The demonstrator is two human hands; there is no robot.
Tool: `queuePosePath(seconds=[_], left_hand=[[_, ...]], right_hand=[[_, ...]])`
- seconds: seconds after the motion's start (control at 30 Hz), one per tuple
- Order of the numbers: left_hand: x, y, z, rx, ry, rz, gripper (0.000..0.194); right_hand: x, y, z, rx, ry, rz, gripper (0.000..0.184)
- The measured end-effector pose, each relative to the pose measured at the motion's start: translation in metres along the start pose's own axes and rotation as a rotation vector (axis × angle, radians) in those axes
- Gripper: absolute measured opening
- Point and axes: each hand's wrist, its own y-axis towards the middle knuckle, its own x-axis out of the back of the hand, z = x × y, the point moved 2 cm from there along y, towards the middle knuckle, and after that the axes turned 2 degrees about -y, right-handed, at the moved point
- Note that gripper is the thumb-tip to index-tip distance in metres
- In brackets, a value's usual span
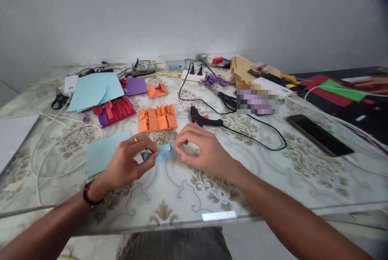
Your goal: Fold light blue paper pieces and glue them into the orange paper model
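My left hand (129, 159) pinches the left side of a small folded piece of light blue paper (163, 153) just above the table. My right hand (203, 146) is just right of that paper, apart from it, with thumb and forefinger curled together; whatever may be between their tips is too small to make out. Partly behind my left hand lies a flat light blue sheet (101, 155). Beyond the hands are a folded orange paper piece (157, 119) with several raised flaps and a black glue gun (209, 121).
A red folded paper piece (117, 112), blue sheets (93, 90), a purple square (136, 85) and a smaller orange fold (157, 90) lie farther back. Black scissors (227, 100) and a phone (319, 134) are to the right. Cables cross the patterned table (188, 203); a power strip (193, 75) stands behind.
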Motion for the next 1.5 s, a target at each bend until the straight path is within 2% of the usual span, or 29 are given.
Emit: queuePosePath(seconds=[0.13, 0.3, 0.37, 0.67, 0.9, 1.0, 1.07, 1.17, 1.3, 1.5], left_hand=[[-0.005, 0.000, -0.004, -0.059, 0.006, 0.010, 0.012], [-0.009, -0.002, -0.006, -0.077, 0.009, 0.038, 0.012], [-0.010, -0.003, -0.006, -0.080, -0.010, 0.049, 0.012], [-0.009, -0.001, -0.011, -0.023, -0.032, 0.061, 0.014], [-0.001, -0.002, -0.005, 0.062, -0.019, 0.082, 0.013], [-0.002, -0.001, -0.005, -0.017, -0.033, 0.151, 0.034], [-0.004, -0.001, -0.004, -0.074, -0.025, 0.163, 0.039], [-0.008, -0.001, -0.001, -0.115, 0.001, 0.104, 0.027], [-0.008, -0.002, -0.001, -0.135, 0.017, 0.034, 0.015], [-0.006, -0.001, -0.004, -0.070, 0.055, -0.026, 0.009]], right_hand=[[-0.012, -0.004, 0.000, -0.035, 0.006, 0.067, 0.013], [-0.024, -0.006, 0.001, 0.068, 0.044, 0.080, 0.003], [-0.026, -0.007, 0.002, 0.075, 0.060, 0.089, 0.005], [-0.024, -0.008, 0.005, 0.048, 0.084, 0.088, 0.008], [-0.015, -0.006, 0.000, -0.054, 0.092, 0.094, 0.007], [-0.012, -0.005, -0.003, -0.111, 0.106, 0.089, 0.007], [-0.012, -0.005, -0.005, -0.131, 0.117, 0.094, 0.006], [-0.013, -0.005, -0.005, -0.153, 0.121, 0.108, 0.005], [-0.015, -0.007, -0.003, -0.218, 0.110, 0.124, 0.018], [-0.016, -0.007, -0.001, -0.256, 0.144, 0.111, 0.021]])
